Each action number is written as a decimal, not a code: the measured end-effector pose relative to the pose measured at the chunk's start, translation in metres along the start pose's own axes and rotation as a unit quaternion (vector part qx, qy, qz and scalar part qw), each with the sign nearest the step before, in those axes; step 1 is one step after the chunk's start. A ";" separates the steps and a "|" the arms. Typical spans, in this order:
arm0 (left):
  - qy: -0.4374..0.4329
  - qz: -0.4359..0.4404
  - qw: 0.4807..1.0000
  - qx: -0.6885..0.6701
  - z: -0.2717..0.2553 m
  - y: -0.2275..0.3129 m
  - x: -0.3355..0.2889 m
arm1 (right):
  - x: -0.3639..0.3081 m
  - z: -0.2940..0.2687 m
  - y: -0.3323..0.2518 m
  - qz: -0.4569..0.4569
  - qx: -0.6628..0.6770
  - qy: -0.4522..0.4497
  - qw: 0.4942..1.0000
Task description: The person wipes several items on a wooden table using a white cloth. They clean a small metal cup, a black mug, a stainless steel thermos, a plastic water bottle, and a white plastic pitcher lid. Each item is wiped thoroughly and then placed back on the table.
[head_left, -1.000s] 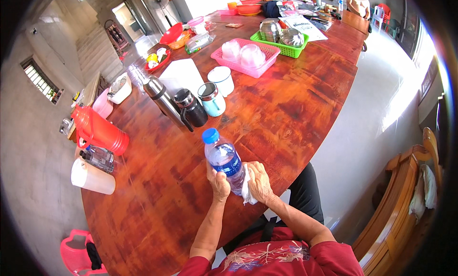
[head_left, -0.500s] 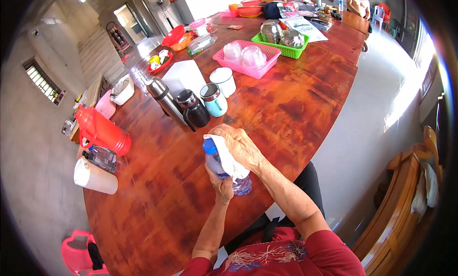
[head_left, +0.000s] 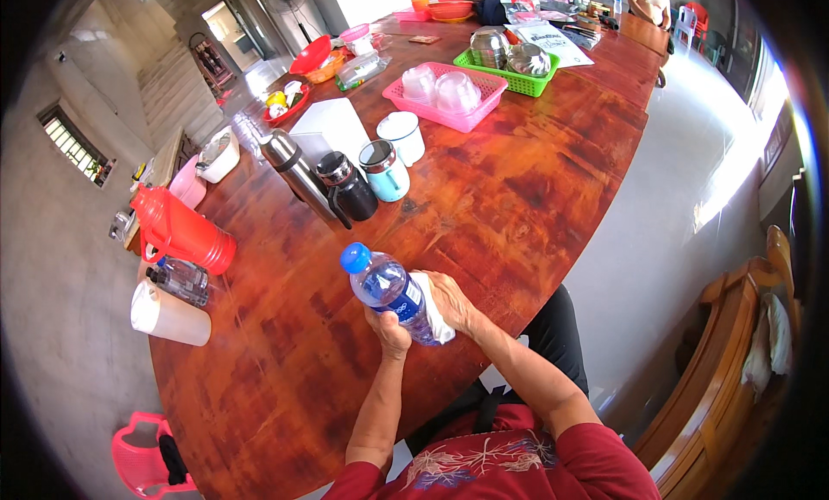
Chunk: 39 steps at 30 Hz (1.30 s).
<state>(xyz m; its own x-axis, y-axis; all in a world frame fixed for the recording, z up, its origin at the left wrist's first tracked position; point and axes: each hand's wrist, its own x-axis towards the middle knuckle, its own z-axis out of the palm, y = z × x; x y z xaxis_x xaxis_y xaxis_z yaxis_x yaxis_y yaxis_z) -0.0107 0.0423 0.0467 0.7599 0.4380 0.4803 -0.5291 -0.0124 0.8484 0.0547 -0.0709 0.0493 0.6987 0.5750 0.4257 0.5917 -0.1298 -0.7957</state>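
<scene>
A clear plastic water bottle [head_left: 380, 280] with a blue cap and a blue label is tilted in front of me, over the near part of the table. My left hand [head_left: 388, 332] is closed around its lower left side, thumb across the front. My right hand [head_left: 449, 301] presses a white cloth [head_left: 433, 314] against the bottle's lower right side. The right fingertips are partly hidden behind the cloth and bottle. Beyond the bottle stand a black lidded mug [head_left: 348, 189], a light blue mug [head_left: 384, 170], a white mug [head_left: 401, 137] and a steel flask [head_left: 294, 167].
Left on the brown wooden table [head_left: 285, 396] are a red thermos jug [head_left: 186, 232], a dark-capped bottle [head_left: 180, 280] and a cream container [head_left: 170, 314]. Farther off sit a pink basket [head_left: 462, 116] and a green basket [head_left: 522, 84] with bowls. A person [head_left: 649, 6] is at the far right.
The cloth and my right hand have moved from the bottle's top down to its lower right side. The bottle's cap and shoulder now show fully, tilted farther left.
</scene>
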 end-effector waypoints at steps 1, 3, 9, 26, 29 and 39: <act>-0.022 -0.006 1.000 -0.006 -0.003 0.003 0.003 | -0.011 0.003 0.000 0.000 -0.031 0.025 0.999; -0.015 0.008 1.000 0.022 -0.003 0.006 0.006 | -0.032 0.009 -0.010 0.069 -0.068 0.062 0.993; -0.007 0.010 1.000 0.018 -0.006 -0.010 0.003 | -0.045 0.014 -0.046 0.095 -0.015 0.245 0.965; -0.068 0.017 0.998 0.004 0.009 0.000 0.005 | 0.057 -0.043 -0.098 -0.199 -0.194 0.213 0.937; -0.062 -0.020 0.997 -0.032 0.003 -0.005 0.001 | 0.030 -0.024 -0.110 -0.123 -0.167 0.246 0.947; -0.044 -0.177 0.942 -0.283 -0.046 -0.078 -0.025 | -0.035 0.020 -0.071 -0.068 -0.142 0.213 0.964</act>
<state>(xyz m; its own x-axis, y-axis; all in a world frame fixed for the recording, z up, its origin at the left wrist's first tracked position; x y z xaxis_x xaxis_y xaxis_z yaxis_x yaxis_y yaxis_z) -0.0055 0.0743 -0.0419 0.9416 0.2479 0.2277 -0.3344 0.6117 0.7169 -0.0192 -0.0660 0.0823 0.6726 0.2254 0.7048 0.7338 -0.3266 -0.5957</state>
